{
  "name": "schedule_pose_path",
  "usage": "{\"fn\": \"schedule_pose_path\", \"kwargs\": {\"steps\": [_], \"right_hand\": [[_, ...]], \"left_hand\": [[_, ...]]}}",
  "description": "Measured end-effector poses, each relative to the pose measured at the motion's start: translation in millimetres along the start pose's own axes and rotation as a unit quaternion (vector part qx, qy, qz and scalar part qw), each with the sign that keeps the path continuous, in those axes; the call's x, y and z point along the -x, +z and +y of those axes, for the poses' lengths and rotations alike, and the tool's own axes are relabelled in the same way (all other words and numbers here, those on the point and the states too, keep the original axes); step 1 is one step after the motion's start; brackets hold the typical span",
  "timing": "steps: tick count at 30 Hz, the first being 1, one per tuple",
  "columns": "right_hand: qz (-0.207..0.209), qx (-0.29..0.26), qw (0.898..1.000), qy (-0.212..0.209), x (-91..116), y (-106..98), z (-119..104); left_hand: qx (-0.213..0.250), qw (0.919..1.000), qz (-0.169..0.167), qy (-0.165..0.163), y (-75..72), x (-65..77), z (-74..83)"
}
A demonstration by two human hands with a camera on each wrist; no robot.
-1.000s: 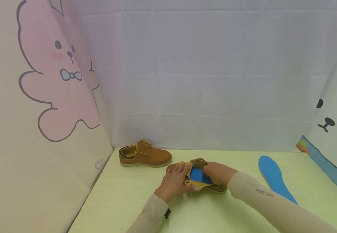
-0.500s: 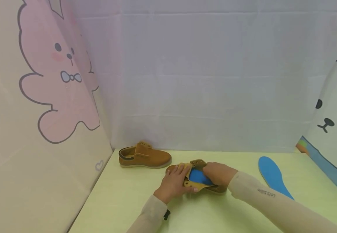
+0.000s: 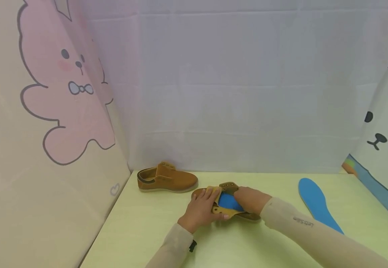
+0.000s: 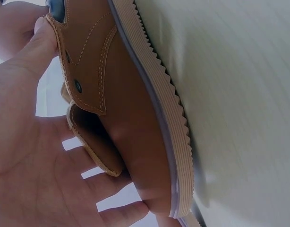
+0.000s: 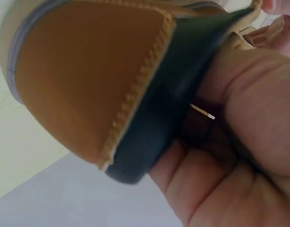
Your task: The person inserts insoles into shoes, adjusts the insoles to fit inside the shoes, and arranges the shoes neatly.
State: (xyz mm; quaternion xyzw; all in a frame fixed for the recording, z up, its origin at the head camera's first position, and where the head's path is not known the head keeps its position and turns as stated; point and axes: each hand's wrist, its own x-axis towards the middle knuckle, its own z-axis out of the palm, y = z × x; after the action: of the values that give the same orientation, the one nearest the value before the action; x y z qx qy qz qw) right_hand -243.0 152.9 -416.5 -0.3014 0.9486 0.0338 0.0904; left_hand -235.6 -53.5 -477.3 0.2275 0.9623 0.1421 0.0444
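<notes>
A tan leather shoe [image 3: 252, 216] lies mid-table with its toe to the left. Inside it shows a blue insole [image 3: 229, 201]. My left hand [image 3: 199, 212] holds the front of this shoe, fingers over the tongue [image 4: 95, 142] and thumb on the near eyelet flap [image 4: 81, 61], so the opening is spread. My right hand [image 3: 252, 199] reaches into the heel end, at the rear of the insole. In the right wrist view, its bent fingers go inside the dark-lined heel collar [image 5: 149, 113]; the fingertips are hidden, so I cannot tell whether they pinch or press the insole.
A matching tan shoe [image 3: 167, 180] stands at the back left, its toe to the right. Another blue insole [image 3: 314, 199] lies on the pale yellow table [image 3: 130, 230] to the right, partly behind my right sleeve. White and printed cloth walls [image 3: 247, 93] surround the table.
</notes>
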Motion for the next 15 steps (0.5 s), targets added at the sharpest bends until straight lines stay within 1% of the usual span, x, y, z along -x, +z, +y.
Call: {"fn": "schedule_pose_path", "kwargs": {"steps": [2, 6, 8, 11, 12, 15], "right_hand": [[-0.006, -0.003, 1.000, 0.002, -1, 0, 0], [-0.003, -0.013, 1.000, 0.009, -1, 1, -2], [0.003, -0.032, 0.999, 0.016, 1, -1, -5], [0.023, -0.047, 0.999, 0.013, 5, -3, -13], [0.029, -0.048, 0.998, 0.012, 7, -3, -16], [0.048, -0.016, 0.999, 0.009, 8, -3, -21]], "left_hand": [[0.003, 1.0000, 0.001, 0.001, -0.7, 0.3, 0.4], [0.010, 1.0000, 0.003, 0.001, -1.2, 0.5, 0.8], [0.005, 1.0000, -0.001, -0.004, -0.1, 0.4, 0.7], [-0.003, 0.9999, -0.006, -0.011, 1.6, 0.5, 0.1], [-0.002, 0.9999, -0.008, -0.012, 2.1, 0.6, -0.2], [0.000, 0.9999, -0.008, -0.014, 2.9, 1.0, -1.0]]}}
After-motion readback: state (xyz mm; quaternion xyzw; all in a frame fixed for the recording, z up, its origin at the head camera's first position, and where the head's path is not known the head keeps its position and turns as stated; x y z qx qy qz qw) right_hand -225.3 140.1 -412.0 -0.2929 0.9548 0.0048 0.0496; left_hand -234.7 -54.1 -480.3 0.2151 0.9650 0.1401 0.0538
